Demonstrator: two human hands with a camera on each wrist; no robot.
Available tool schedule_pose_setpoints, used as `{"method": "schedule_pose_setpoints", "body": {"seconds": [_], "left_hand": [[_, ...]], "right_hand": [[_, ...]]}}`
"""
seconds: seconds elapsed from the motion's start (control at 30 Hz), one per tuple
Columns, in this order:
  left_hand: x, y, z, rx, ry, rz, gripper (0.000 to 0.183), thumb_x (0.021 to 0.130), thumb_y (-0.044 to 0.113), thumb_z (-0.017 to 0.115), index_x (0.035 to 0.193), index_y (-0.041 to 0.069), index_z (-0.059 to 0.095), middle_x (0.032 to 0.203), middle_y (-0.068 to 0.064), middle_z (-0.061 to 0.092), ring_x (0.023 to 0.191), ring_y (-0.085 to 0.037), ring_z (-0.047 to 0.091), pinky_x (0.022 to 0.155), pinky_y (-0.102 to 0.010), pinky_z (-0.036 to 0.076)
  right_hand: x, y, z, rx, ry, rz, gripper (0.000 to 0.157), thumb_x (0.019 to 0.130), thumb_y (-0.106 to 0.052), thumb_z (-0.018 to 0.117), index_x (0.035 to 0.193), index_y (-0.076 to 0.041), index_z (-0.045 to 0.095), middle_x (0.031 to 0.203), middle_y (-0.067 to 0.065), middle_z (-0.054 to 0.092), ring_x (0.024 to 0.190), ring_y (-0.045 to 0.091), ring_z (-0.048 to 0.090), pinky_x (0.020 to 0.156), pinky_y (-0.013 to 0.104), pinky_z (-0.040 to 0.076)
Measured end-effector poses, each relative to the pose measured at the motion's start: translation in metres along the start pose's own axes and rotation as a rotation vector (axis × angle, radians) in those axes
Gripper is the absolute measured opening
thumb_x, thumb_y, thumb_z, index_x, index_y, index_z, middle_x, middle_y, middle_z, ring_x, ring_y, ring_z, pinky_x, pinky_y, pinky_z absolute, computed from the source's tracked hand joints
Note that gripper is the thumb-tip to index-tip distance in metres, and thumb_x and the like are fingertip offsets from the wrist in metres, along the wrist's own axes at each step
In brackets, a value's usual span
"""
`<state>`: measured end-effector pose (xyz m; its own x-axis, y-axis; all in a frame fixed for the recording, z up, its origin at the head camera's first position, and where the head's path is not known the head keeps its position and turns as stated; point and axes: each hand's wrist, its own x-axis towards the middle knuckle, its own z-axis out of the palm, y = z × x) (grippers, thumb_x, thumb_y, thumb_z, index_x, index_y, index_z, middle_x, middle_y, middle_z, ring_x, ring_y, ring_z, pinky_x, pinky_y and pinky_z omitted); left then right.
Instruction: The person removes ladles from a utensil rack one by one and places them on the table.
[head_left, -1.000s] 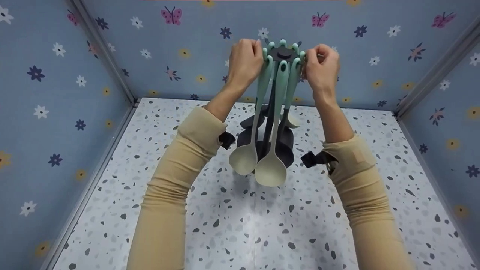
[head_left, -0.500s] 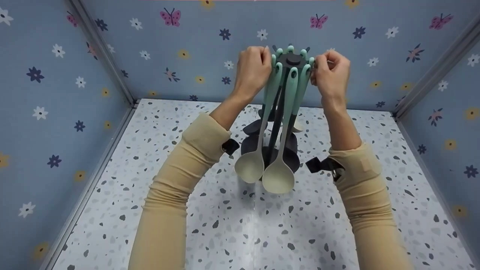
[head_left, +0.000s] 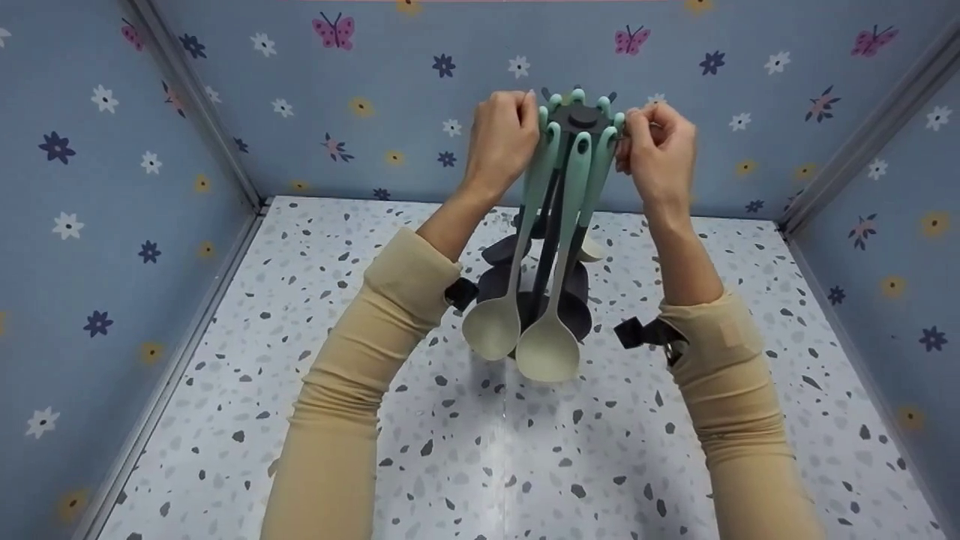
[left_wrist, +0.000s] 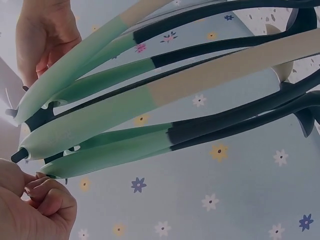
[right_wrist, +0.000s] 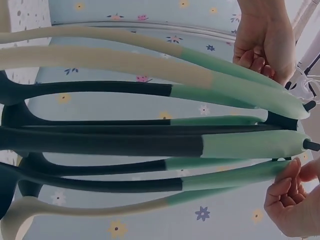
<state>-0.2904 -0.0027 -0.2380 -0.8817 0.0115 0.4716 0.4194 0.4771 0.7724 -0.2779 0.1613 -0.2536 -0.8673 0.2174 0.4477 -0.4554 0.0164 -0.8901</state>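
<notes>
Mint-handled kitchen utensils hang in a ring from a dark rotating stand [head_left: 581, 118]. Facing me are two cream ladles, the left ladle [head_left: 493, 330] and the front ladle [head_left: 549, 351]; darker heads sit behind them, partly hidden. My left hand [head_left: 504, 139] pinches the top of a utensil handle on the stand's left side; in the left wrist view this handle [left_wrist: 107, 162] runs into a dark shaft. On the opposite side, my right hand [head_left: 664, 154] pinches another handle top, and the right wrist view shows that handle [right_wrist: 235, 176] with a dark shaft too.
A white speckled tabletop [head_left: 465, 465] lies under the utensils. Blue flowered panels stand around it, with the back panel [head_left: 360, 142] close behind the hands. Small black wrist cameras, such as the right camera [head_left: 631, 332], stick out from both sleeves.
Both hands and the utensil stand have shifted right and slightly toward me since a second ago, with little motion in the last half second. Both pinches stay the same.
</notes>
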Motion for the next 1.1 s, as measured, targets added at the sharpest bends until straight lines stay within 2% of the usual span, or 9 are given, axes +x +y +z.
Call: {"method": "schedule_pose_setpoints", "body": {"seconds": [0.13,0.27,0.37,0.5,0.7,0.9,1.1], "left_hand": [[0.0,-0.002,0.0,-0.037,0.004,-0.01,0.042,0.094,0.012,0.04,0.053,0.013,0.034,0.051,0.002,0.032,0.047,-0.006,0.029,0.047,-0.019,0.026],[-0.002,-0.004,0.001,-0.072,0.017,0.015,0.041,0.094,0.011,0.041,0.053,0.013,0.033,0.051,0.002,0.031,0.046,-0.006,0.029,0.047,-0.02,0.026],[-0.002,-0.004,0.001,-0.085,0.023,0.016,0.042,0.093,0.011,0.041,0.052,0.013,0.033,0.051,0.002,0.031,0.046,-0.007,0.028,0.048,-0.02,0.025],[-0.002,-0.005,0.002,-0.102,0.033,0.007,0.041,0.093,0.011,0.042,0.053,0.013,0.035,0.052,0.001,0.033,0.048,-0.007,0.03,0.048,-0.02,0.025],[-0.002,-0.007,0.004,-0.139,0.04,0.004,0.04,0.093,0.011,0.043,0.054,0.012,0.036,0.053,0.001,0.034,0.049,-0.008,0.03,0.049,-0.019,0.026],[-0.004,-0.01,0.007,-0.175,0.061,0.044,0.038,0.094,0.012,0.042,0.056,0.012,0.037,0.054,0.001,0.034,0.049,-0.008,0.031,0.049,-0.019,0.027],[-0.007,-0.011,0.006,-0.212,0.062,0.055,0.037,0.094,0.013,0.042,0.058,0.011,0.039,0.054,0.0,0.035,0.05,-0.009,0.032,0.05,-0.019,0.028]], "right_hand": [[-0.005,0.002,-0.002,0.004,0.008,-0.03,0.014,0.088,-0.007,0.054,0.075,-0.001,0.055,0.057,0.008,0.05,0.047,0.015,0.045,0.046,0.022,0.039],[-0.016,-0.005,0.0,0.011,0.027,-0.094,0.01,0.087,-0.004,0.054,0.079,0.0,0.057,0.064,0.011,0.053,0.055,0.019,0.049,0.051,0.023,0.041],[-0.025,-0.011,0.003,-0.055,0.029,-0.196,0.01,0.088,-0.002,0.051,0.083,0.003,0.058,0.07,0.013,0.056,0.06,0.022,0.053,0.054,0.024,0.043],[-0.032,-0.014,0.005,-0.134,0.022,-0.315,0.012,0.088,-0.002,0.051,0.087,0.006,0.059,0.077,0.012,0.058,0.064,0.019,0.055,0.056,0.023,0.044],[-0.037,-0.016,0.007,-0.142,0.002,-0.341,0.013,0.084,-0.002,0.056,0.092,0.006,0.062,0.081,0.006,0.059,0.07,0.017,0.054,0.06,0.023,0.044],[-0.038,-0.015,0.01,-0.237,-0.009,-0.372,0.017,0.081,-0.002,0.061,0.095,0.008,0.063,0.085,0.009,0.061,0.074,0.014,0.055,0.064,0.022,0.045],[-0.038,-0.014,0.011,-0.243,0.001,-0.368,0.015,0.081,-0.001,0.062,0.093,0.008,0.064,0.084,0.009,0.062,0.074,0.013,0.056,0.066,0.022,0.046]]}}
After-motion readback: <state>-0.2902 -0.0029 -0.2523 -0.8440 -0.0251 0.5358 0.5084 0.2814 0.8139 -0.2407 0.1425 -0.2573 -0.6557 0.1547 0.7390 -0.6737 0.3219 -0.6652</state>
